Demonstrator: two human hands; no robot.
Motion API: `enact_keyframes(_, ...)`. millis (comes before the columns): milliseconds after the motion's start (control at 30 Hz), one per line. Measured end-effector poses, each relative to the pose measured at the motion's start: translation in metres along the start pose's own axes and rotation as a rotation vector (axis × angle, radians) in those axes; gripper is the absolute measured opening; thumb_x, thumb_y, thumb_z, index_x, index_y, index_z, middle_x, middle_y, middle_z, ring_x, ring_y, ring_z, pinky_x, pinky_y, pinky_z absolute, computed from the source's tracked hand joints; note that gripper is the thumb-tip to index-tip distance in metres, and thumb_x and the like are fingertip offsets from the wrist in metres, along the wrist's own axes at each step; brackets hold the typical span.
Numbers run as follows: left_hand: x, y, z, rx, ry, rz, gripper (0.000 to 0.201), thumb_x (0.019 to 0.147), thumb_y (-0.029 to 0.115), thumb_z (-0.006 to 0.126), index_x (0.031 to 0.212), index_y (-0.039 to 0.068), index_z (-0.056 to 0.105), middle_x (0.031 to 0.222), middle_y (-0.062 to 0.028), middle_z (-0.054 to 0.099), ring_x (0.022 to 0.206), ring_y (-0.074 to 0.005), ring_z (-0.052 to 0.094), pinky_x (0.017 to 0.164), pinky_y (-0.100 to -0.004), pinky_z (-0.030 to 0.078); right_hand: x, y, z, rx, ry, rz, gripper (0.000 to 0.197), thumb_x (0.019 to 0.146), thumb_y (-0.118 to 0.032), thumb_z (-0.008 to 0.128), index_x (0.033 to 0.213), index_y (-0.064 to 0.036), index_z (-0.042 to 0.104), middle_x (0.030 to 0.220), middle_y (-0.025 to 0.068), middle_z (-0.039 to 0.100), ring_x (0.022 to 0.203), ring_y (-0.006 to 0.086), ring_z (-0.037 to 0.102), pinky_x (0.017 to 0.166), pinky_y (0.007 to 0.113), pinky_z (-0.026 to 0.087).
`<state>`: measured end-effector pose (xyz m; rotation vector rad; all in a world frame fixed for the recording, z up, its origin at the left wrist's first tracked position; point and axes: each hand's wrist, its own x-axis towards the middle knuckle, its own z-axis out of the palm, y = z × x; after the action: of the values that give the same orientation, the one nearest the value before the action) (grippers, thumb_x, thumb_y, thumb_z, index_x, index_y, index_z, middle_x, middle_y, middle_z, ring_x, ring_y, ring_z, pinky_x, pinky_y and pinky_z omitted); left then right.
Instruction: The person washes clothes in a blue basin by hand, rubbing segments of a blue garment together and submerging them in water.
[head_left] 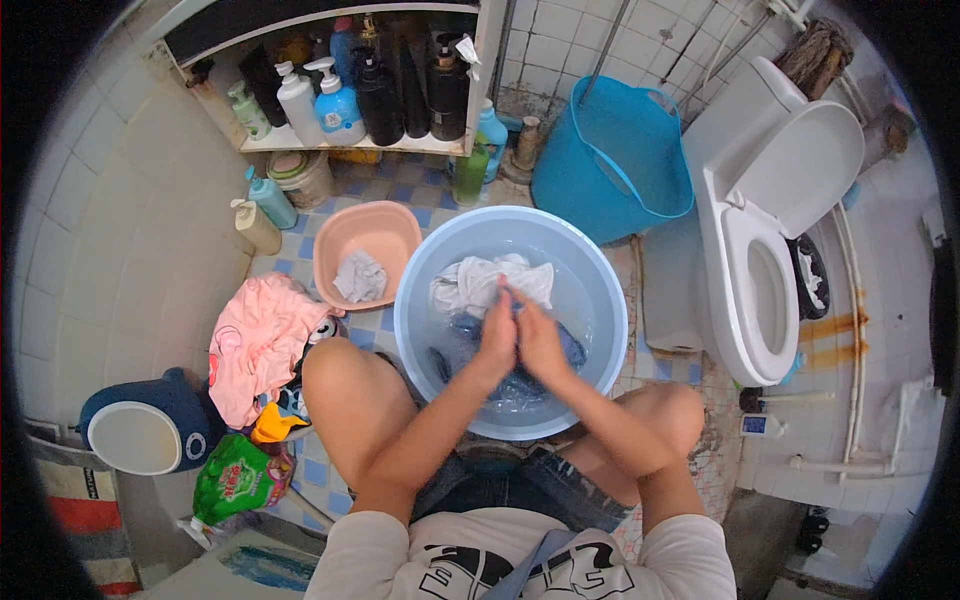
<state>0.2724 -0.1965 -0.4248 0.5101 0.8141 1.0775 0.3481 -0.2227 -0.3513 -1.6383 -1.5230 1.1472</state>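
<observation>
A large light blue basin point(412, 390) with water stands on the floor between my knees. Inside it, a white cloth point(465, 285) lies bunched toward the far side, and a dark blue cloth point(455, 345) sits nearer me, partly under water. Over the blue cloth, my left hand point(498, 338) and my right hand point(540, 342) are pressed together, fingers closed and pointing away from me. Whether a fold of cloth is between them is hidden. To the left, a smaller pink basin point(334, 228) contains a small pale cloth point(360, 277).
Pink clothing point(262, 340) is piled left of my knee, beside a green detergent bag point(238, 478) and a dark blue bucket point(190, 420). A tall blue tub point(565, 170) and a toilet point(735, 290) stand right. Pump bottles point(298, 103) fill the shelf ahead.
</observation>
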Motion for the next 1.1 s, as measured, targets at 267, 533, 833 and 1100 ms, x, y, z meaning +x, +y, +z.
enact_keyframes(267,-0.035,-0.024,0.022,-0.16,-0.187,-0.115,0.049,0.093,0.034,0.031,0.13,0.002,0.029,0.131,-0.0076,0.034,0.121,-0.0177,0.031,0.101,-0.0321,0.022,0.017,0.047,-0.022,0.248,0.124,-0.009,0.042,0.092,-0.021,0.027,0.129,-0.0022,0.033,0.13,0.0154,0.038,0.121,0.024,0.034,0.1,0.03,0.025)
enact_keyframes(533,-0.043,0.016,0.023,0.116,-0.116,0.0,0.061,0.091,0.041,0.03,0.136,0.003,0.011,0.14,-0.0097,0.017,0.128,-0.0195,0.018,0.104,-0.0299,0.014,-0.024,0.048,0.02,0.191,0.118,-0.164,0.043,0.089,-0.015,0.032,0.13,0.0004,0.03,0.131,0.0179,0.035,0.123,0.0266,0.032,0.1,0.03,0.023)
enact_keyframes(833,-0.018,-0.022,-0.01,-0.023,-0.02,-0.009,0.051,0.091,0.039,0.032,0.129,0.005,0.032,0.129,-0.0051,0.037,0.116,-0.0156,0.035,0.099,-0.0283,0.024,-0.035,0.04,0.023,0.071,0.09,-0.347,0.041,0.09,-0.013,0.031,0.129,-0.0003,0.031,0.134,0.016,0.031,0.126,0.0266,0.028,0.102,0.031,0.02)
enact_keyframes(1100,-0.07,-0.009,0.038,-0.001,-0.03,-0.341,0.052,0.092,0.038,0.029,0.131,0.005,0.027,0.133,-0.0056,0.033,0.122,-0.0173,0.029,0.102,-0.0307,0.019,0.007,0.068,-0.019,0.325,0.18,0.048,0.042,0.091,-0.024,0.036,0.124,-0.0002,0.04,0.122,0.0154,0.047,0.116,0.0264,0.042,0.095,0.029,0.03)
